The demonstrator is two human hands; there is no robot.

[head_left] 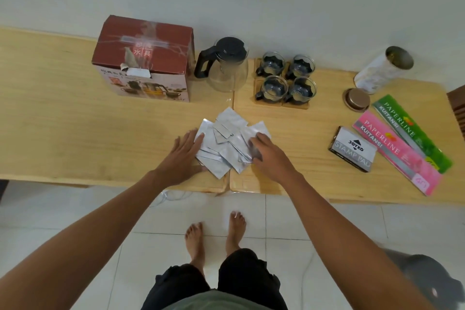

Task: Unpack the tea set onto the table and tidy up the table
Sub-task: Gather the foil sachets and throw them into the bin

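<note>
A loose pile of silver tea sachets (227, 142) lies near the front edge of the wooden table (75, 133). My left hand (182, 156) lies flat with straight fingers against the pile's left side. My right hand (268, 153) rests on the pile's right side, fingers bent over the sachets. Behind the pile stand a glass teapot (226, 65) with a black lid and handle, and several glass cups (286, 78) on wooden coasters. The red tea-set box (143, 58) stands shut at the back left.
At the right are an open white tin (382, 68), its round lid (356, 99), a stamp pad box (352, 150), and a pink (397, 151) and a green receipt book (412, 131). A dark shape (427, 282) sits on the tiled floor at lower right.
</note>
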